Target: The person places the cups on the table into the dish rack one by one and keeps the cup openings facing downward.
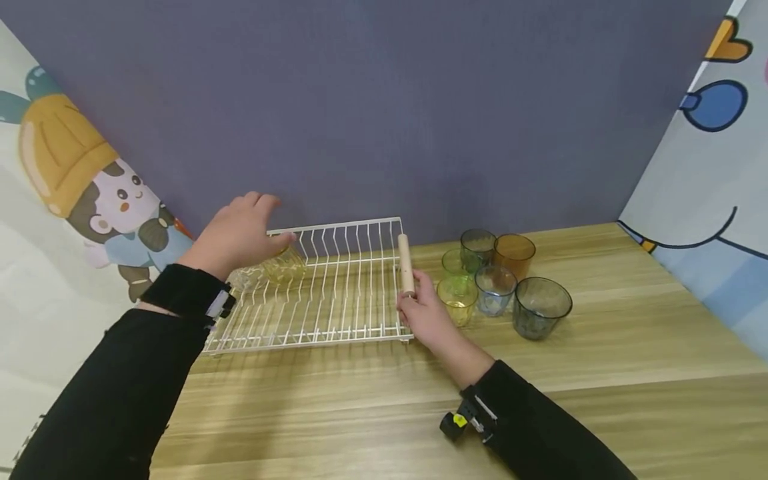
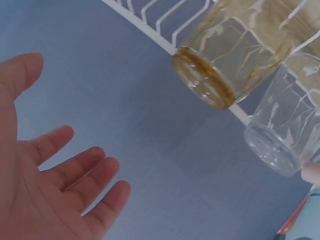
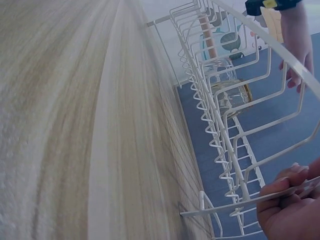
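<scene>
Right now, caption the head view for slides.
Left hand near a yellow glass in a white rack, right hand gripping the rack's end, other glasses on the table.

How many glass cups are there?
8. In the rack: yellow cup, clear cup. Right of it on the table: second yellow cup, green cup, blue cup, amber cup, back grey cup, front grey cup.

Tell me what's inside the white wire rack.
A yellow glass and a clear glass sit at the left end of the rack. In the head view, parts of both cannot be seen beneath the left hand.
</scene>
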Tool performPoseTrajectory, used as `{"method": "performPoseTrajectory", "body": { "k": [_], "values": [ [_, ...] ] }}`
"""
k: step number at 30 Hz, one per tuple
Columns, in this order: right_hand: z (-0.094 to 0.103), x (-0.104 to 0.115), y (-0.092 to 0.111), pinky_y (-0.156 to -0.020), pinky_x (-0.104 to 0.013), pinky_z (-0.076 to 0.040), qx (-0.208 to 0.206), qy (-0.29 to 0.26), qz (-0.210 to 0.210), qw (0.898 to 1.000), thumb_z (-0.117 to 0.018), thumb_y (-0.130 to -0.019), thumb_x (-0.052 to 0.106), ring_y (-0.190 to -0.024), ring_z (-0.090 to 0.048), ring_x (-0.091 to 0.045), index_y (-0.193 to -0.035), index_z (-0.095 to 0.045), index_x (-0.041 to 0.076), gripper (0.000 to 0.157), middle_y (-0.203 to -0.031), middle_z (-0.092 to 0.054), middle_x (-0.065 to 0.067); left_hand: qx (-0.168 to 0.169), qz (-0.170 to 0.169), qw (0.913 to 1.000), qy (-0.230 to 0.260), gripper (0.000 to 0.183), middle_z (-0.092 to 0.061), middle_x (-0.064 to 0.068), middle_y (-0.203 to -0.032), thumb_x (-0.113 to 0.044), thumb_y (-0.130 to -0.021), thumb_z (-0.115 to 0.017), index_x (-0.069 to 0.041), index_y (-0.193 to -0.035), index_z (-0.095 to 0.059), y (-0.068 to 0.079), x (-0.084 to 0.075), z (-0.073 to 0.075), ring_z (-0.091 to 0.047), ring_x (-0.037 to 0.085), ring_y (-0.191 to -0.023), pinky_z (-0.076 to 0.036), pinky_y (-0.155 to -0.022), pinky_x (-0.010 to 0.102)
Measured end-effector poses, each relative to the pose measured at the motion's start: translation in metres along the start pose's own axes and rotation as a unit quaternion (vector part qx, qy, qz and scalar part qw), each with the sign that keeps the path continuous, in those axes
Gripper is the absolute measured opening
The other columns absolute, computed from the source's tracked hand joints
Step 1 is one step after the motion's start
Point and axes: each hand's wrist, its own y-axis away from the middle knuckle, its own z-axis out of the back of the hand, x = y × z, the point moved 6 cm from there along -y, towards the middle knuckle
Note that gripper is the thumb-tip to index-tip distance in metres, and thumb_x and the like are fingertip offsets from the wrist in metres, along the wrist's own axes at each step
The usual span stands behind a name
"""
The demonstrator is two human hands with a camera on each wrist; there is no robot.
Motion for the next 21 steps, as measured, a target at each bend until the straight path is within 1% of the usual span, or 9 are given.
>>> {"method": "performPoseTrajectory", "body": {
  "k": [3, 6, 10, 15, 18, 21],
  "values": [
    [0.001, 0.0, 0.001, -0.061, -0.027, -0.045, -0.001, 0.001, -0.004, 1.0, -0.046, -0.1, -0.005, -0.073, -0.05, -0.022, -0.156, -0.019, 0.002, 0.063, -0.097, -0.053, -0.015, -0.002, -0.007, 1.0, 0.001, 0.084, -0.033, 0.027, -0.156, -0.057, -0.1, -0.059, -0.002, -0.158, -0.032, 0.01, -0.006, 0.003, -0.029, 0.049, -0.144, -0.025, -0.113, 0.066],
    [0.001, 0.0, 0.002, -0.062, -0.028, -0.046, 0.001, 0.001, -0.007, 1.0, -0.045, -0.101, -0.004, -0.075, -0.051, -0.023, -0.157, -0.019, 0.003, 0.062, -0.097, -0.054, -0.015, -0.017, -0.025, 0.9995, 0.001, 0.08, -0.038, 0.025, -0.153, -0.054, -0.1, -0.061, -0.002, -0.155, -0.036, 0.023, -0.017, 0.001, -0.033, 0.047, -0.142, -0.03, -0.111, 0.063],
    [-0.001, 0.0, 0.002, -0.061, -0.028, -0.045, 0.002, 0.0, -0.006, 1.0, -0.044, -0.101, -0.005, -0.073, -0.051, -0.023, -0.156, -0.018, 0.002, 0.061, -0.094, -0.053, -0.013, -0.035, -0.051, 0.9981, 0.005, 0.075, -0.047, 0.023, -0.147, -0.05, -0.099, -0.064, -0.001, -0.151, -0.043, 0.045, -0.036, -0.004, -0.042, 0.044, -0.136, -0.036, -0.108, 0.061],
    [-0.001, 0.002, 0.002, -0.059, -0.028, -0.045, 0.004, 0.0, -0.002, 1.0, -0.045, -0.1, -0.006, -0.072, -0.051, -0.023, -0.156, -0.019, 0.0, 0.062, -0.093, -0.053, -0.013, -0.04, -0.067, 0.9968, 0.019, 0.072, -0.053, 0.019, -0.143, -0.05, -0.098, -0.067, -0.003, -0.148, -0.048, 0.073, -0.056, -0.009, -0.049, 0.04, -0.132, -0.041, -0.106, 0.057],
    [0.0, 0.002, 0.002, -0.06, -0.027, -0.045, 0.003, 0.0, -0.002, 1.0, -0.045, -0.1, -0.005, -0.072, -0.051, -0.023, -0.156, -0.019, 0.001, 0.062, -0.093, -0.053, -0.014, -0.049, -0.073, 0.9956, 0.034, 0.069, -0.053, 0.015, -0.144, -0.05, -0.097, -0.068, -0.005, -0.147, -0.049, 0.086, -0.065, -0.009, -0.05, 0.037, -0.133, -0.041, -0.107, 0.055],
    [0.0, 0.002, 0.002, -0.059, -0.027, -0.045, 0.0, 0.0, -0.003, 1.0, -0.045, -0.1, -0.005, -0.072, -0.051, -0.024, -0.155, -0.019, 0.001, 0.061, -0.092, -0.054, -0.015, -0.057, -0.079, 0.9943, 0.044, 0.068, -0.054, 0.014, -0.143, -0.05, -0.098, -0.067, -0.006, -0.147, -0.049, 0.096, -0.072, -0.012, -0.05, 0.037, -0.133, -0.041, -0.108, 0.055]
  ]
}}
